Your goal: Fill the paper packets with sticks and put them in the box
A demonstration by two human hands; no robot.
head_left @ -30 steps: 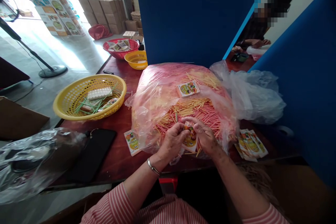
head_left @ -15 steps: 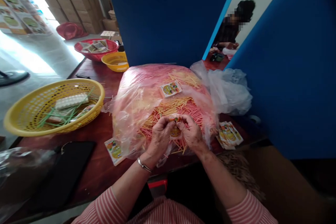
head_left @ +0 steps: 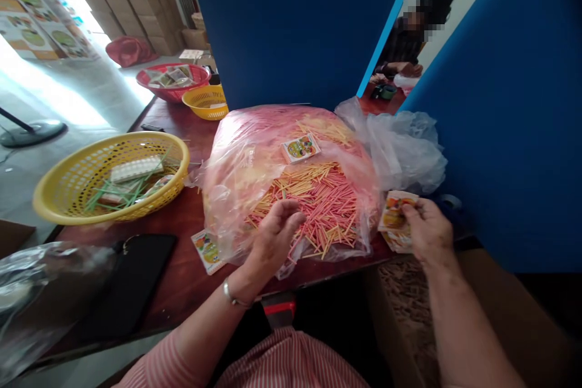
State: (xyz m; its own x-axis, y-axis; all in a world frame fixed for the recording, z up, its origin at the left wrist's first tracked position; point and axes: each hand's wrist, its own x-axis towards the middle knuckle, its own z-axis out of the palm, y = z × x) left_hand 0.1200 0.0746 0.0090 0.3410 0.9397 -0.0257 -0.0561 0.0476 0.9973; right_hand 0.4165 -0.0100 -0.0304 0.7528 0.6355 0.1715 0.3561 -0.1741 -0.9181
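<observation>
A large clear plastic bag (head_left: 236,188) lies opened on the table, full of thin pink and yellow sticks (head_left: 325,203). Over its near side hovers my left hand (head_left: 275,233), fingers loosely curled and apart, with nothing in it. To the right of the bag, my right hand (head_left: 430,230) pinches a small printed packet (head_left: 396,209) by its edge. That packet is above a small pile of similar packets (head_left: 395,244), partly hidden by the hand. Another printed packet (head_left: 301,148) rests on top of the bag, and one more packet (head_left: 208,251) lies at its left front corner.
A yellow basket (head_left: 50,197) holding green sticks and packs stands at left. Behind it are a red basket (head_left: 152,88) and a smaller yellow basket (head_left: 193,103). Blue partitions (head_left: 295,24) rise behind and at right. Beyond the gap sits another person (head_left: 404,42). A black pouch (head_left: 136,285) lies front left.
My right hand has moved right from the middle of the bag to the packet pile, carrying a packet. My left hand has let go and stays over the sticks.
</observation>
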